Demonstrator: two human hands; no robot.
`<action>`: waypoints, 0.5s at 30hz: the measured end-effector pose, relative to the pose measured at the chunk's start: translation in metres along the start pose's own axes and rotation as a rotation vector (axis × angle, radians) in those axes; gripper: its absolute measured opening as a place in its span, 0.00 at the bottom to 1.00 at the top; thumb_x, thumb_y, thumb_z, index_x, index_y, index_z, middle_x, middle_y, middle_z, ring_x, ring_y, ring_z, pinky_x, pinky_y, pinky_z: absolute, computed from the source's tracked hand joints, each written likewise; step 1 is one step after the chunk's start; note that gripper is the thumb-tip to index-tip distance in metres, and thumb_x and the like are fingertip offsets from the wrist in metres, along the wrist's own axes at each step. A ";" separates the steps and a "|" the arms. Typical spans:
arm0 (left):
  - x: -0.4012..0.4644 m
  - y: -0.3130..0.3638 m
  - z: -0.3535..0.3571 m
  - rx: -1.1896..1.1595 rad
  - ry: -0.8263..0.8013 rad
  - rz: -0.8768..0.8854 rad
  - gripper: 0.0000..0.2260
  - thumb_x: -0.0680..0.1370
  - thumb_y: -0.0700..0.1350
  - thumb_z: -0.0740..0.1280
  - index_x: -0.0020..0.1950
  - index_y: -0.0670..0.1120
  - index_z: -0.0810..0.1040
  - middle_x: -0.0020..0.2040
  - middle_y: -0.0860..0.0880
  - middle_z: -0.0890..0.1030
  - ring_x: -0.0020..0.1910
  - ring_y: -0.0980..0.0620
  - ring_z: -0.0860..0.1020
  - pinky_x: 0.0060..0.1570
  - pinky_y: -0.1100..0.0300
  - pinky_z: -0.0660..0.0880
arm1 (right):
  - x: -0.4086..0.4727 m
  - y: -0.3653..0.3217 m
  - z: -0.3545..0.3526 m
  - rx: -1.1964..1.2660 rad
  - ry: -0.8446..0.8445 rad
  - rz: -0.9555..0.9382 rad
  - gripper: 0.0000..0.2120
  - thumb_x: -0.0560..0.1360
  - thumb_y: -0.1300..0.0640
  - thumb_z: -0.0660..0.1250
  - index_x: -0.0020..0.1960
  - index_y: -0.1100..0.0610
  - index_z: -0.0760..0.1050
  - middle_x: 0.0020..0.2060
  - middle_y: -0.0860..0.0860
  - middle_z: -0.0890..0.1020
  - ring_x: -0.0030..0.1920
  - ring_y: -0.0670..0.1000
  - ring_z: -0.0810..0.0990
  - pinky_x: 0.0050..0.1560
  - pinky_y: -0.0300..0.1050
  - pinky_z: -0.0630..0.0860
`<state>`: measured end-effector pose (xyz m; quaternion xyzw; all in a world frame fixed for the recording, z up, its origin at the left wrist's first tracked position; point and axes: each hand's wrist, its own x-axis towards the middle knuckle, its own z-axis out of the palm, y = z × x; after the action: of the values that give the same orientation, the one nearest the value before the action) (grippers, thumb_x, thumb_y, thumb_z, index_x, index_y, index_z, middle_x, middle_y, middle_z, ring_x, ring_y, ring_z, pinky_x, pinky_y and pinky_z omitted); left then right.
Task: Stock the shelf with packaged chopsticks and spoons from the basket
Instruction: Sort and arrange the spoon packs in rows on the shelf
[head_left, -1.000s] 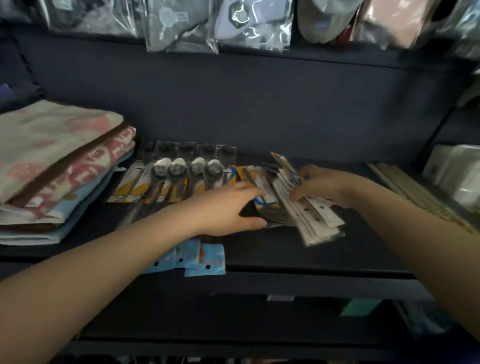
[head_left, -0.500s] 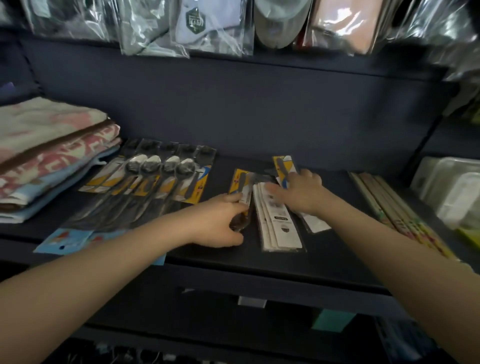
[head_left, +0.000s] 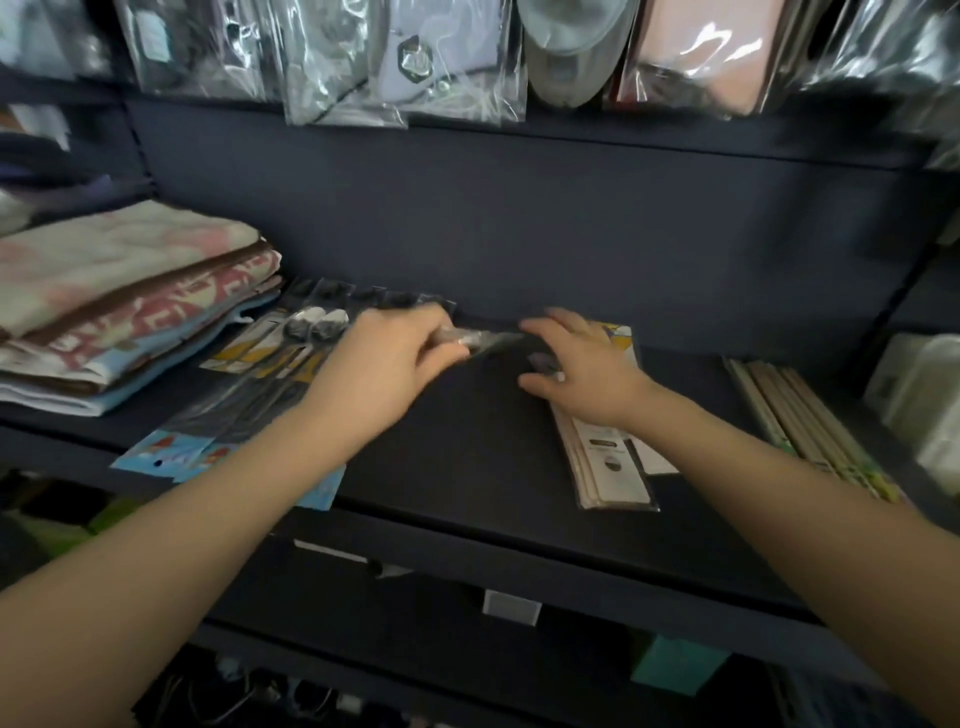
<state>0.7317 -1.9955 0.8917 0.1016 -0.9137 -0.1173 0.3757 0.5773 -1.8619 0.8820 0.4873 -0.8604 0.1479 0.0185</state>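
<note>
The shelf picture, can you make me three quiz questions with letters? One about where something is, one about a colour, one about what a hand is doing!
1. Where are the folded towels?
A. Left end of the shelf
B. Right end
C. On the floor

2. What colour is the shelf?
A. White
B. Red
C. Dark blue-black

3. What is the left hand doing?
A. Hanging idle
B. Pinching a clear packet
C. Pressing the towels

Answers: 1 A, they lie stacked beside the spoon packs. 2 C, its bare board looks dark. 3 B, the grip closes on the packet's end.

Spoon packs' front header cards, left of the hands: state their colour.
Light blue with small red marks, on the spoon packs; head view.
</note>
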 end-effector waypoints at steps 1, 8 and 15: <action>0.007 -0.001 -0.007 -0.028 0.054 -0.028 0.10 0.73 0.47 0.70 0.43 0.40 0.79 0.33 0.49 0.78 0.33 0.50 0.75 0.35 0.61 0.65 | 0.003 -0.005 -0.006 0.073 0.036 -0.097 0.28 0.77 0.52 0.64 0.74 0.53 0.60 0.75 0.56 0.59 0.75 0.57 0.57 0.75 0.49 0.55; 0.039 -0.004 -0.029 -0.520 0.124 -0.251 0.08 0.69 0.44 0.74 0.38 0.54 0.76 0.33 0.54 0.80 0.28 0.57 0.74 0.34 0.59 0.74 | 0.026 -0.043 -0.026 0.520 0.147 -0.299 0.08 0.77 0.62 0.63 0.42 0.50 0.72 0.36 0.45 0.76 0.37 0.41 0.74 0.43 0.39 0.71; 0.033 -0.015 -0.009 -0.570 0.128 -0.492 0.21 0.73 0.41 0.70 0.64 0.48 0.69 0.59 0.49 0.74 0.53 0.54 0.75 0.54 0.57 0.75 | 0.039 -0.056 -0.021 0.608 0.311 -0.050 0.15 0.75 0.59 0.64 0.34 0.53 0.63 0.29 0.47 0.69 0.30 0.44 0.67 0.28 0.31 0.65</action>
<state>0.7161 -2.0206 0.9154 0.2164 -0.7675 -0.4466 0.4059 0.6018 -1.9152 0.9225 0.4630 -0.7517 0.4696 0.0071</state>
